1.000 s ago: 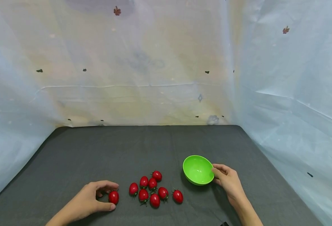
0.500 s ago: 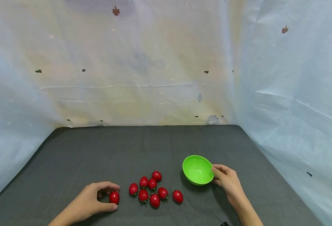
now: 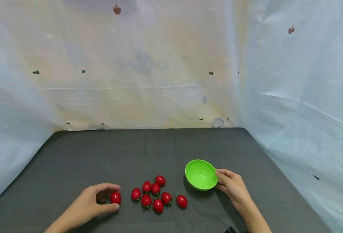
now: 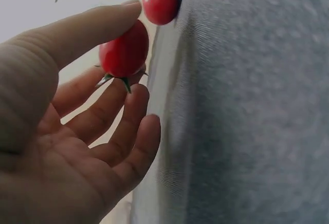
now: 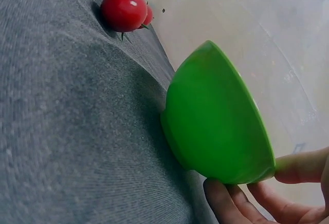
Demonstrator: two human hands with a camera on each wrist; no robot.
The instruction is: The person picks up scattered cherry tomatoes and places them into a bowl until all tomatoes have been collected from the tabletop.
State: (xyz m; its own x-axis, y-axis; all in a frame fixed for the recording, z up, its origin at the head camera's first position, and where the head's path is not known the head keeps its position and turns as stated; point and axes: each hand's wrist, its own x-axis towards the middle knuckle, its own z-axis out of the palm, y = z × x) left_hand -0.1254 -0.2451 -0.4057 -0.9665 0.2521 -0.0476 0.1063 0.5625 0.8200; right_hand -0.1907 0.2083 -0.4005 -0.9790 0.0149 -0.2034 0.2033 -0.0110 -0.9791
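Left hand (image 3: 86,207) pinching a tomato (image 3: 115,197) between thumb and fingertips, just off the dark cloth (image 3: 130,152) left of the other tomatoes (image 3: 155,194); right hand (image 3: 232,186) gripping the rim of the green bowl (image 3: 200,174), thumb on the rim, fingers curled under; bowl tipped toward the tomatoes. Head view giving the whole layout; left wrist view showing the tomato's green stem (image 4: 115,79) and loosely bent fingers (image 4: 123,126); right wrist view showing the bowl's outside, resting on the cloth.

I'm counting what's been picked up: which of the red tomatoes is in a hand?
The leftmost tomato, set apart from the cluster: the left hand pinches it between thumb and fingers. The other seven lie untouched on the cloth.
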